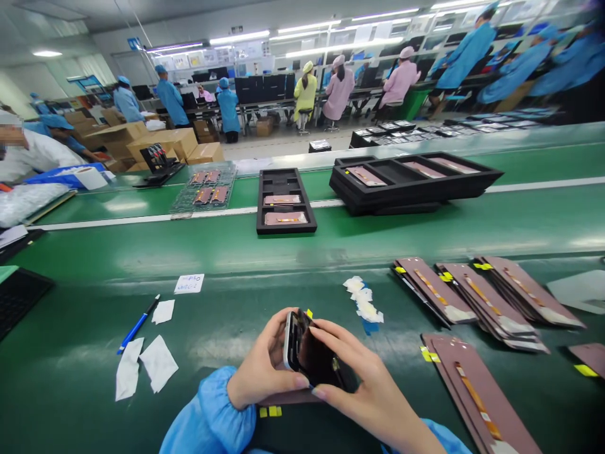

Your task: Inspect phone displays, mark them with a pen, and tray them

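Both hands hold a dark phone-like device point(321, 359) with a silvery edge, tilted up over the green bench near the bottom centre. My left hand point(265, 362) wraps round its silvery side, thumb along the lower edge. My right hand point(363, 375) grips the dark panel on the other side, with fingertips at its top and thumb at its bottom. A narrow gap shows between the frame and the panel. Beneath the hands lies a pinkish-brown panel point(288, 398), mostly hidden, with yellow tabs point(271, 412) along its near edge.
Stacked pinkish panels point(477, 378) with orange flex strips lie right. White scraps point(158, 362) and a blue pen point(137, 331) lie left; white pads point(363, 299) sit ahead. Black trays point(309, 222) and a clear tray point(182, 205) stand farther back. A person point(42, 151) is at far left.
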Demonstrator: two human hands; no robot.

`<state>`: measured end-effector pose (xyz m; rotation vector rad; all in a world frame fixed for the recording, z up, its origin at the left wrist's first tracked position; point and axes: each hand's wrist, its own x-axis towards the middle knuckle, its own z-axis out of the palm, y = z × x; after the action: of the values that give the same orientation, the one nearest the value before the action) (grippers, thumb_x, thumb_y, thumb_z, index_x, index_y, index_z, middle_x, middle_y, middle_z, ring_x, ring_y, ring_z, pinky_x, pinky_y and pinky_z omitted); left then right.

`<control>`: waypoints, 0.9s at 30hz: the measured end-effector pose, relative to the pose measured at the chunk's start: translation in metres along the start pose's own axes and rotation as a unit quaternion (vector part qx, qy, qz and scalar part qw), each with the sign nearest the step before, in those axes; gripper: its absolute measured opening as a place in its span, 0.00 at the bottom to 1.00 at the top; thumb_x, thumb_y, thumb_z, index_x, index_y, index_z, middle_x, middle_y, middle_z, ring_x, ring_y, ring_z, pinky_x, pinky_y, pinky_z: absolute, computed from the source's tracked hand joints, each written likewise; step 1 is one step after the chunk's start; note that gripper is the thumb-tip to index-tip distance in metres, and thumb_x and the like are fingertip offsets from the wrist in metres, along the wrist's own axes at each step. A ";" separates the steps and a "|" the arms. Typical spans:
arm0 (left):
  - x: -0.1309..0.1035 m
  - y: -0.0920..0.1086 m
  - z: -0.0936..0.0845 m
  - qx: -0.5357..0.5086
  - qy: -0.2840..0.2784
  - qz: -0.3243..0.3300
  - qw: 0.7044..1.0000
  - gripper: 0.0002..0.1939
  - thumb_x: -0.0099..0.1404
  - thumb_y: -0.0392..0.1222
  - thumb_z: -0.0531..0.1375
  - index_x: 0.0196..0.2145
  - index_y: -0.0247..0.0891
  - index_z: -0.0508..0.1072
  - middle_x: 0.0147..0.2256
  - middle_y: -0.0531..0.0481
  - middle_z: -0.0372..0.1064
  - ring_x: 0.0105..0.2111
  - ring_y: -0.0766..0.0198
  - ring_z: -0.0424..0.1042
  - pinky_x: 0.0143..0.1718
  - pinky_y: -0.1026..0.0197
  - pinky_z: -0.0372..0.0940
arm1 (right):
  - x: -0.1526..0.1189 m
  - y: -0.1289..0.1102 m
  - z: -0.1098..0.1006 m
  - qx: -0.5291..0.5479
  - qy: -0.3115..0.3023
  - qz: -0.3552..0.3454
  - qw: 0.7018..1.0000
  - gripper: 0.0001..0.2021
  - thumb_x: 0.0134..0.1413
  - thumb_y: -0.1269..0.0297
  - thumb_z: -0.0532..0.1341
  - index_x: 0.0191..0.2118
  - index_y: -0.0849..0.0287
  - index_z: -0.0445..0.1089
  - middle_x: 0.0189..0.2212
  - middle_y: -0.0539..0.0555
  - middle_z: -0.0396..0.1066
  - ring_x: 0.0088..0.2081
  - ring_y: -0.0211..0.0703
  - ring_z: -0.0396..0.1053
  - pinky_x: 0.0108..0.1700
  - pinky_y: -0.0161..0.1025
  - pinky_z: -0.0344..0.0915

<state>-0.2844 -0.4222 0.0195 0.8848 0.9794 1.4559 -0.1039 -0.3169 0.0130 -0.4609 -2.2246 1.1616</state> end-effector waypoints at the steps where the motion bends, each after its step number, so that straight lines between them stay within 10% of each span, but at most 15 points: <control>1: 0.000 -0.001 0.001 0.002 0.005 -0.004 1.000 0.43 0.48 0.46 0.73 0.59 0.47 0.60 0.59 0.42 0.62 0.59 0.49 0.62 0.60 0.49 0.56 | -0.002 0.001 0.002 -0.010 -0.002 0.004 1.000 0.32 0.50 0.55 0.68 0.61 0.48 0.64 0.59 0.59 0.64 0.57 0.58 0.65 0.56 0.50 0.67; 27: 0.000 -0.002 0.005 0.012 0.005 0.004 1.000 0.42 0.51 0.46 0.71 0.60 0.46 0.59 0.58 0.40 0.63 0.58 0.50 0.63 0.59 0.50 0.57 | -0.006 0.007 0.008 -0.084 -0.008 -0.048 0.995 0.36 0.51 0.52 0.68 0.64 0.44 0.57 0.59 0.59 0.63 0.57 0.59 0.65 0.53 0.53 0.70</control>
<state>-0.2787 -0.4213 0.0197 0.9008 1.0043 1.4604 -0.1040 -0.3215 0.0019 -0.4088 -2.3425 0.9363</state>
